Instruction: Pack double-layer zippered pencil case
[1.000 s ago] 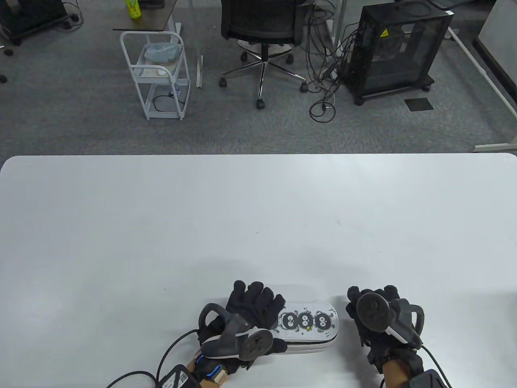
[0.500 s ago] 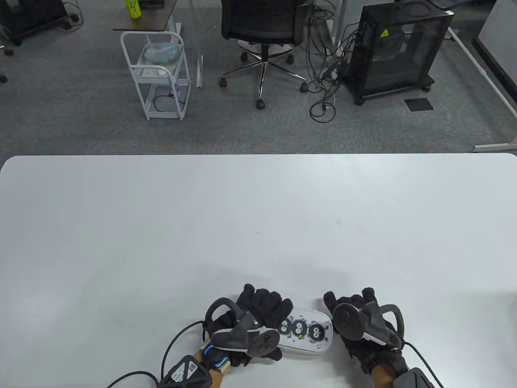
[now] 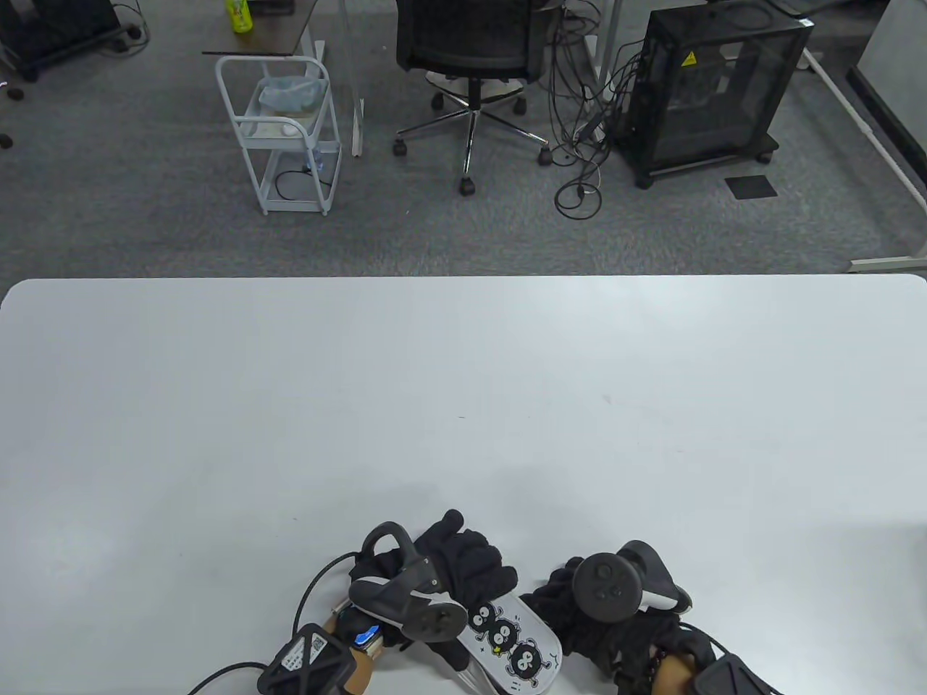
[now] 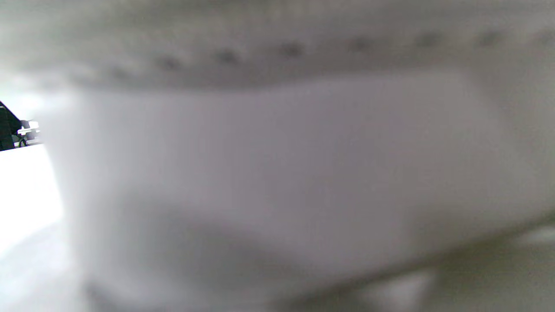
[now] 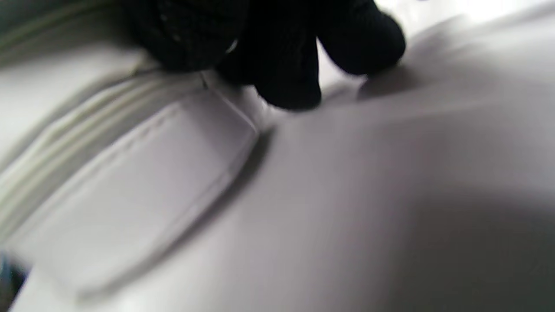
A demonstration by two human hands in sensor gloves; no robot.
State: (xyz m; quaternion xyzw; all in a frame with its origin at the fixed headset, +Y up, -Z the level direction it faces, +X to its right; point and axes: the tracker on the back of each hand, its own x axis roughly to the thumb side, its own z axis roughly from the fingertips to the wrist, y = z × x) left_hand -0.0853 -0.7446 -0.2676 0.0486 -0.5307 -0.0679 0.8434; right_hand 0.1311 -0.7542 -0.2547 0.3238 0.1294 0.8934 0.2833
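The white pencil case (image 3: 513, 643) with three black fuzzy cartoon figures lies slantwise at the table's near edge, its far end pointing up-left. My left hand (image 3: 471, 575) grips that far end, fingers over the top and thumb under the left edge. My right hand (image 3: 558, 614) holds the case's right long side. In the right wrist view, black gloved fingertips (image 5: 286, 84) press at the case's (image 5: 138, 182) edge, beside its zipper lines. A blurred white face of the case (image 4: 277, 164) fills the left wrist view; no fingers show there.
The white table (image 3: 463, 376) stretches far and wide beyond the hands. A black cable (image 3: 308, 608) trails from the left wrist. Past the table's far edge stand an office chair (image 3: 471, 43), a white cart (image 3: 286, 137) and a black cabinet (image 3: 713, 87).
The case has been turned from lying across to slanting and pulled towards the near edge. The right hand came in from the right and took hold of its side; the left hand kept hold.
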